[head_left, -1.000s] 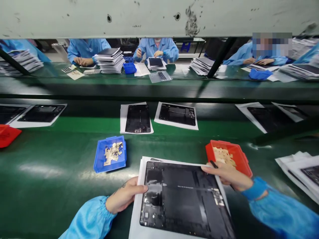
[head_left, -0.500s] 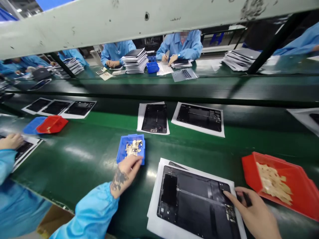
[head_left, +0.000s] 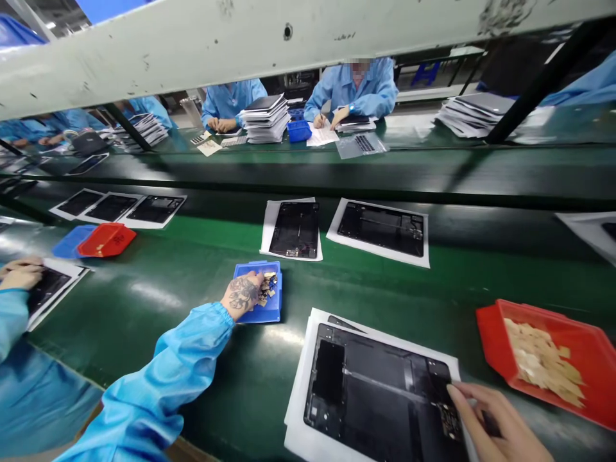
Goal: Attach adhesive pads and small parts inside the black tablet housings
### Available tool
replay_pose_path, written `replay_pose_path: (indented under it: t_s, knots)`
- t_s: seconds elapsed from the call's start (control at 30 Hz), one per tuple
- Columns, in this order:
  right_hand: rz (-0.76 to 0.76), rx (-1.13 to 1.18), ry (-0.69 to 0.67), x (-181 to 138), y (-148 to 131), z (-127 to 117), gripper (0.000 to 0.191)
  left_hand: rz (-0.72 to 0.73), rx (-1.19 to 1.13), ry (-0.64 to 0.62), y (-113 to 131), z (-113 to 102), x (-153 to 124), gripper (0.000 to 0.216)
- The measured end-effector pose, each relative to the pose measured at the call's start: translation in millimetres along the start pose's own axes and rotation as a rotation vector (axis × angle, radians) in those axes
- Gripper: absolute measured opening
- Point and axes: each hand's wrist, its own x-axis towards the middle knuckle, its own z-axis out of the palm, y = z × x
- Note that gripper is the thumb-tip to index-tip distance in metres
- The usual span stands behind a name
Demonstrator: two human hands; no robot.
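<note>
My left hand [head_left: 242,294] reaches into a small blue tray [head_left: 271,311] of gold-coloured flat parts [head_left: 267,288]. Its fingers are bent down together onto the parts, and what they grip is hidden. In front of me lies a black tablet back panel [head_left: 375,388] on white paper [head_left: 298,410]. My right hand [head_left: 498,423] rests on the panel's near right corner, forefinger stretched along the edge, with a thin black tool held between its fingers.
A red tray [head_left: 491,333] of tan pieces stands at the right. Two more black panels [head_left: 294,230] [head_left: 381,228] lie on paper further up the green belt [head_left: 158,308]. A co-worker's hand [head_left: 20,276] works at the left near red and blue trays [head_left: 106,239]. Other people sit opposite.
My left hand left the panel's edge, moved up and left, and now sits in the blue tray. My right hand slid down to the panel's near right corner. The view swung left.
</note>
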Motion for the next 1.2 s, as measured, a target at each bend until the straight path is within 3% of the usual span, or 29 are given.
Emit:
replay_pose_path:
  t_s: [0.2,0.5,0.63,0.73,0.9,1.03,1.2]
  knots:
    - [-0.022,0.014,0.004,4,-4,-1,0.031,-0.005,-0.089,0.007,-4,-13,-1,0.014]
    - [-0.044,0.051,-0.006,3,-8,-5,0.022,0.015,-0.362,0.120,-18,-43,-16,0.010]
    - [0.013,0.095,-0.059,1,-5,-7,0.026,-0.002,-0.894,0.117,-3,-58,-27,0.016]
    - [0.053,0.164,-0.132,5,-15,-14,0.030,0.020,-1.306,0.079,39,-62,-39,0.024]
    - [0.055,0.371,-0.339,26,-63,-32,0.025,0.133,-1.606,-0.183,151,-56,-52,0.022]
    - [0.057,0.561,-0.300,43,-84,-41,0.019,0.259,-1.721,-0.365,226,-50,-54,0.021]
    - [0.063,0.656,-0.204,50,-64,-57,0.019,0.369,-1.745,-0.510,275,-48,-48,0.022]
